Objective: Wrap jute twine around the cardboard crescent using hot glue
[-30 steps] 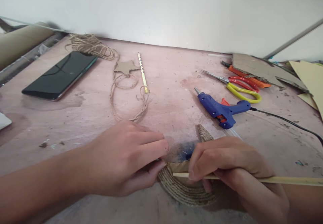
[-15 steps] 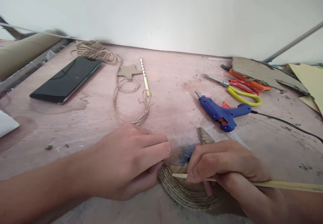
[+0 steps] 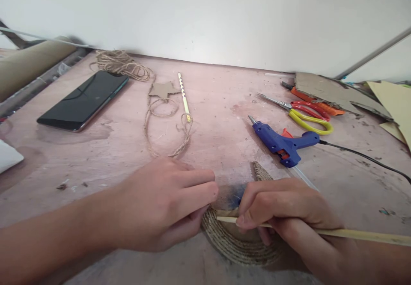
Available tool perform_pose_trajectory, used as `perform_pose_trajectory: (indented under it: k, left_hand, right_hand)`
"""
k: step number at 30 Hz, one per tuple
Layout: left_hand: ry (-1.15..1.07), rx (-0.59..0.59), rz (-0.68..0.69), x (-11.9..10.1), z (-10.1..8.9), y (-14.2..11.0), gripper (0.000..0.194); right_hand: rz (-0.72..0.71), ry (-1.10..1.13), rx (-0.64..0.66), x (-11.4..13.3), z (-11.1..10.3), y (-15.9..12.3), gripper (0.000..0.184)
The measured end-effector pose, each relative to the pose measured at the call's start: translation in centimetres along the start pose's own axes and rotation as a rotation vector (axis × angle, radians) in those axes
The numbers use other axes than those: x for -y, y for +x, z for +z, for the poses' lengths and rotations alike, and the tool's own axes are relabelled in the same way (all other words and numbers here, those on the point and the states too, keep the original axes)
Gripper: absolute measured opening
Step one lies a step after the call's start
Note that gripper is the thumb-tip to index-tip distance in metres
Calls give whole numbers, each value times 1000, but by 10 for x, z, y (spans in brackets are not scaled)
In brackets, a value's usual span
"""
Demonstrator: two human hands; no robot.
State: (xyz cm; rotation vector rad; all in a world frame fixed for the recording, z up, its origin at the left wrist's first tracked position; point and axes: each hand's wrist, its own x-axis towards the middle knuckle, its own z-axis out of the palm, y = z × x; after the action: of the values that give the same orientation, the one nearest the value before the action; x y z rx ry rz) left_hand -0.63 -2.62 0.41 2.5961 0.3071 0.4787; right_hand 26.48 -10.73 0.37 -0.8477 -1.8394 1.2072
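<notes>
A curved cardboard piece covered in rows of jute twine lies at the front of the table, its pointed tip showing beyond my right hand. My left hand is closed at its left end, with the fingertips pressed together at the twine there. Twine runs out from beyond the left hand towards the back. My right hand grips a thin wooden stick. The stick's tip touches or hovers just over the inner twine rows and bare cardboard. The right fingers also hide part of the curved piece.
A blue glue gun with a cord lies right of centre, scissors behind it. Cardboard scraps and an orange cutter sit at the right. A phone, twine bundle, cardboard star and patterned pencil lie further back.
The stick's tip has shifted slightly left and up along the inner twine edge. My left hand stays almost in place.
</notes>
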Motion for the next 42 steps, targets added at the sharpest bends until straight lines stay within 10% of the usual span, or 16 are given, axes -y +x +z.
perform_pose_trajectory:
  k: [42]
  left_hand:
    - [-45,-111,-34,-11,3,4,19]
  right_hand:
    - [64,118,-147,0,0,-5,33]
